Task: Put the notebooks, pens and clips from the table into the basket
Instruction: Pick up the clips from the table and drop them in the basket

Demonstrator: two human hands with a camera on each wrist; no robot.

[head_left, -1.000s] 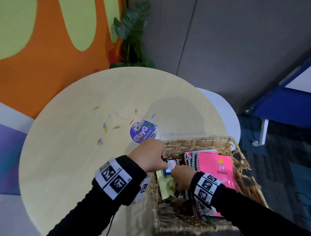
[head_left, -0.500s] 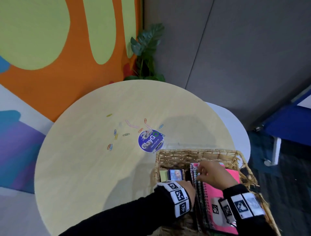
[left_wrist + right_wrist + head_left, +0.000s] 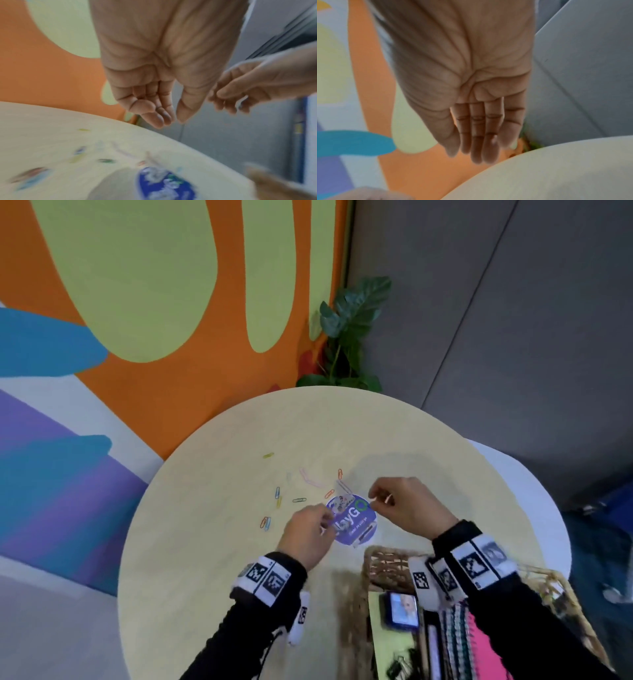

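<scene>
Several coloured paper clips (image 3: 299,500) lie scattered on the round pale table (image 3: 205,577), left of and behind a purple round sticker (image 3: 356,518). My left hand (image 3: 327,520) hovers at the sticker's left edge. In the left wrist view the left hand (image 3: 169,120) is loosely curled and holds nothing. My right hand (image 3: 375,498) hangs over the sticker's far right edge; in the right wrist view the right hand (image 3: 471,152) has straight fingers and an empty palm. The wicker basket (image 3: 387,559) at the near right holds a pink spiral notebook (image 3: 486,642) and a yellow-green notebook (image 3: 394,645).
A small blue-framed card (image 3: 402,609) and black binder clips (image 3: 399,662) also lie in the basket. A potted plant (image 3: 346,337) stands behind the table against the orange wall. A white table (image 3: 534,491) adjoins on the right.
Both hands have left the basket and moved forward over the table to the purple sticker. The view has tilted up, so less of the basket shows.
</scene>
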